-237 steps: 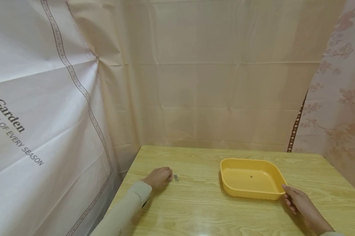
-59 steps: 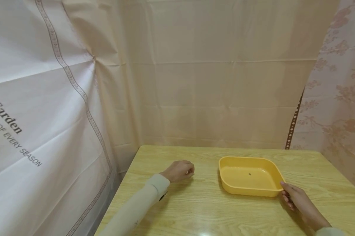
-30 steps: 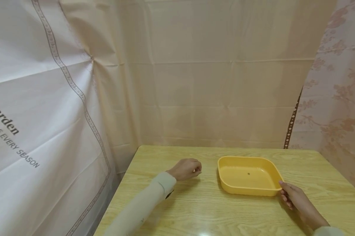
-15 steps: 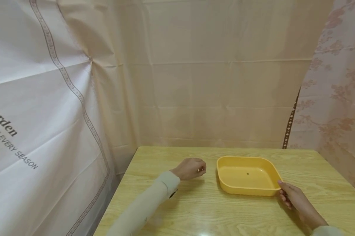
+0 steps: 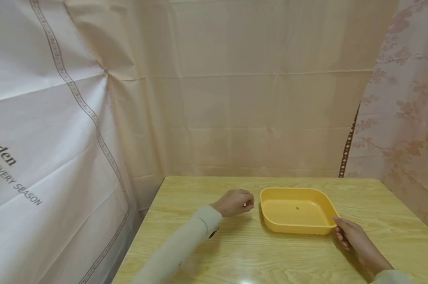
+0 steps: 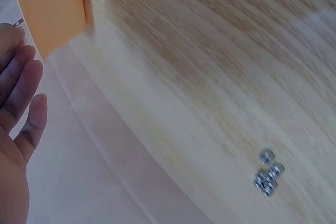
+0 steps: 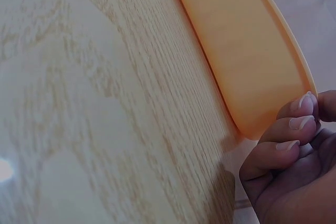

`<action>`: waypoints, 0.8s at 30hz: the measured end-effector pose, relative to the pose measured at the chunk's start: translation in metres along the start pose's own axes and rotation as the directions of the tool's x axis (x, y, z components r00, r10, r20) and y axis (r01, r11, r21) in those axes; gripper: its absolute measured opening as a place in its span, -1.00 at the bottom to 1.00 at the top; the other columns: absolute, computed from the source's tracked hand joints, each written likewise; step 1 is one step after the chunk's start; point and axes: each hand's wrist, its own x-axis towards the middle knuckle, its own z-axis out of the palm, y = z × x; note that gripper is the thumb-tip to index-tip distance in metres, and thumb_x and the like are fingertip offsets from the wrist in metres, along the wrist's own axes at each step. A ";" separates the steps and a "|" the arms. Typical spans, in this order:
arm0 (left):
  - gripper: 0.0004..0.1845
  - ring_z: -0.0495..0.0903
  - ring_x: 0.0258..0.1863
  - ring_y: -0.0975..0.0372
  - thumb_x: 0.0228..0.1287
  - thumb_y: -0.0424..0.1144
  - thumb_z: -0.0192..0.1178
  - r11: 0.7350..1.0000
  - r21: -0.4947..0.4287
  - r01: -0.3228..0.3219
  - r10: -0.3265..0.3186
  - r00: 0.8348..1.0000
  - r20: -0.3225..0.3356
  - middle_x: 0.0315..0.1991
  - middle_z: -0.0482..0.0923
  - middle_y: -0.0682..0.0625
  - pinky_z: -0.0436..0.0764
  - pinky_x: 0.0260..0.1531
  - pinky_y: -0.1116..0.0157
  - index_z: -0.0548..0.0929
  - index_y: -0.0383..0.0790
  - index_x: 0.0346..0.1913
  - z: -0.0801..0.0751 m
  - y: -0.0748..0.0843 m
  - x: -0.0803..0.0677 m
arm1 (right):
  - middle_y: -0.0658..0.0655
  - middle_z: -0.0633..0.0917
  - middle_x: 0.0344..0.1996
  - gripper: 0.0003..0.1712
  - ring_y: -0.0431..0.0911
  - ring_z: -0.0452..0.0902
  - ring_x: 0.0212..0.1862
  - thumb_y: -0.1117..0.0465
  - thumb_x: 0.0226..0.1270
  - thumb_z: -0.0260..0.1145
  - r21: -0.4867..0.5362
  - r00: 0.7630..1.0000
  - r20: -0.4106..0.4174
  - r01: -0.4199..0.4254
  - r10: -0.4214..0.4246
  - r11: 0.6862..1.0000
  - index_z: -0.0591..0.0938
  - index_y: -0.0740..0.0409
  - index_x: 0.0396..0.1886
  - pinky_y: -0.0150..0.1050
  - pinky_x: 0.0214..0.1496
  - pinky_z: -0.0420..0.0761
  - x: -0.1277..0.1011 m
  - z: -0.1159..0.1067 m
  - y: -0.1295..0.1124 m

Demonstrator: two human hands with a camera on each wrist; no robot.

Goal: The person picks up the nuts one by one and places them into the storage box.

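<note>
My left hand hovers over the table just left of the yellow tray, thumb and fingers brought together. In the left wrist view, a small shiny metal nut shows at its fingertips, mostly covered by them. Several silver nuts lie in a loose cluster on the tabletop; the left sleeve hides them in the head view. With thumb on the rim and fingers curled against the outside, my right hand grips the tray's near right corner. A small dark nut-sized piece lies on the tray floor.
Light wood-grain table under everything, its far edge close to a beige cloth backdrop. A white printed cloth hangs along the left, a floral one on the right.
Earlier my left hand was beside the nut cluster; it has since moved right, up near the tray's left wall. The right hand keeps its grip on the tray. The head view has turned slightly right.
</note>
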 end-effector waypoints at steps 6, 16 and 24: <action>-0.91 0.53 -0.32 0.50 0.50 -0.16 0.25 0.999 0.006 -0.032 0.032 0.999 -0.029 -0.23 0.66 0.17 0.47 -0.30 0.62 0.73 -0.04 -0.13 0.003 0.006 0.008 | -0.03 0.43 -0.53 -0.38 -0.21 0.30 -0.55 -0.34 0.61 -0.08 0.006 1.000 -0.006 -0.002 0.002 1.000 0.41 0.11 -0.34 -0.32 -0.51 0.42 0.000 0.001 -0.001; -0.91 0.55 -0.29 0.50 0.51 -0.17 0.24 0.999 -0.021 -0.041 0.040 0.999 -0.023 -0.22 0.66 0.18 0.49 -0.28 0.61 0.74 -0.02 -0.14 0.006 0.012 0.015 | -0.05 0.43 -0.53 -0.37 -0.22 0.31 -0.55 -0.35 0.61 -0.09 0.001 1.000 -0.006 -0.004 0.004 1.000 0.42 0.10 -0.34 -0.31 -0.50 0.43 0.001 0.000 -0.002; -0.92 0.52 -0.30 0.50 0.52 -0.16 0.23 0.997 -0.018 -0.070 0.069 0.997 -0.021 -0.23 0.64 0.19 0.46 -0.27 0.62 0.69 -0.03 -0.17 0.009 0.017 0.022 | -0.05 0.43 -0.54 -0.39 -0.22 0.31 -0.56 -0.33 0.62 -0.08 0.009 1.000 -0.007 0.007 -0.007 1.000 0.41 0.09 -0.35 -0.32 -0.52 0.43 0.001 0.000 -0.002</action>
